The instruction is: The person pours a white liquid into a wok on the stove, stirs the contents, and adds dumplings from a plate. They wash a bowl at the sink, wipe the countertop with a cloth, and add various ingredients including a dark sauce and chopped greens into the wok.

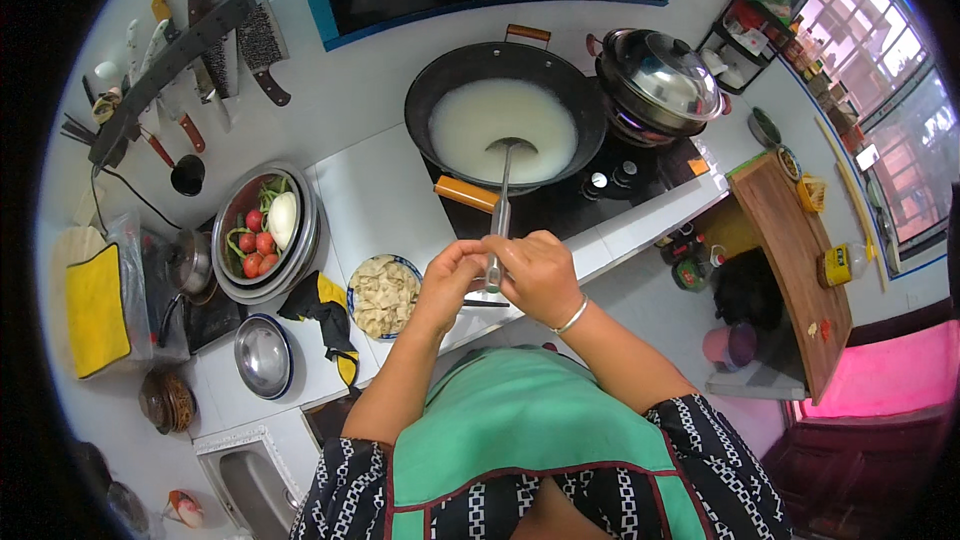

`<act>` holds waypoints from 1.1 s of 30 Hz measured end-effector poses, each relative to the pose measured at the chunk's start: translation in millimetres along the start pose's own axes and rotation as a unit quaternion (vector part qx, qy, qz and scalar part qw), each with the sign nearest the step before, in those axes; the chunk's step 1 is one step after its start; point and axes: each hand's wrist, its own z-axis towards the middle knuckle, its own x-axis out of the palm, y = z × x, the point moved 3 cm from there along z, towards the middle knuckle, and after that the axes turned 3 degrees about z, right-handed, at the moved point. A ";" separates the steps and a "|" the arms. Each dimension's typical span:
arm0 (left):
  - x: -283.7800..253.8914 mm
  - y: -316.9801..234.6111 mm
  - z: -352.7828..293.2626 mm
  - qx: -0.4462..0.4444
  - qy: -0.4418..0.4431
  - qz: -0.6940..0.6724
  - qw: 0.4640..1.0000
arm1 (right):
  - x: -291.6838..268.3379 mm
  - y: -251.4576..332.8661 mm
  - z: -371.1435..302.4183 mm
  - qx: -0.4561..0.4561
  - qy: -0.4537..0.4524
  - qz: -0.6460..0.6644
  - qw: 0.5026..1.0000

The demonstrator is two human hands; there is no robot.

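A long-handled metal ladle (504,202) slopes out of a dark wok (425,100); its bowl is partly sunk in milky white liquid (490,115). My left hand (450,283) and my right hand (540,275) meet at the upper end of the handle, fingers closed around it from both sides. Just left of my left hand is a patterned bowl (352,308) heaped with pale folded dumplings (385,295). A pair of dark chopsticks (485,304) pokes out beneath my hands.
A lidded steel pot (655,80) sits on the hob right of the wok. Stacked basins (225,285) of radishes and a white vegetable stand left, near an empty metal bowl (263,356) and a black-yellow cloth (325,315). Knives hang from a wall rack (170,60). A wooden board (790,270) lies right.
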 end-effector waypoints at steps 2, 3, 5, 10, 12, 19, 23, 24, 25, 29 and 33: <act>5.9 2.4 1.6 -0.007 0.014 0.002 1.000 | -8.3 1.1 -5.9 0.003 0.000 0.006 1.000; 8.8 3.6 2.5 -0.011 0.022 0.003 1.000 | -9.6 0.9 -10.0 0.004 0.001 0.008 1.000; 12.6 5.8 5.7 -0.021 0.028 0.012 0.999 | -8.4 -2.1 -18.0 0.013 0.011 0.012 1.000; 18.3 5.5 9.9 -0.026 0.033 0.011 0.999 | -9.5 -5.0 -21.6 0.028 0.019 0.025 0.999; 15.6 8.9 12.3 -0.020 0.034 -0.002 0.999 | -11.9 -4.8 -19.9 0.028 0.026 0.017 0.999; 14.4 12.8 16.1 -0.024 0.039 -0.002 0.999 | -9.5 -7.1 -18.8 0.019 0.029 0.021 0.999; 16.4 -0.7 16.5 -0.021 -0.015 -0.018 1.000 | -10.8 -6.7 -18.8 0.014 0.036 0.010 0.999; 16.5 -4.9 19.7 -0.019 -0.043 -0.039 0.998 | -10.9 -6.4 -18.4 0.011 0.035 0.010 0.999; 15.7 -8.4 27.1 -0.015 -0.068 -0.056 0.996 | -10.8 -6.4 -17.6 0.008 0.034 0.010 0.999; 12.4 -19.1 53.1 0.007 -0.085 -0.080 0.993 | -9.9 -4.5 -16.8 0.010 0.017 0.025 1.000; 11.3 -6.6 69.4 0.015 -0.098 -0.126 0.987 | -10.1 -4.7 -17.0 0.009 0.028 0.013 1.000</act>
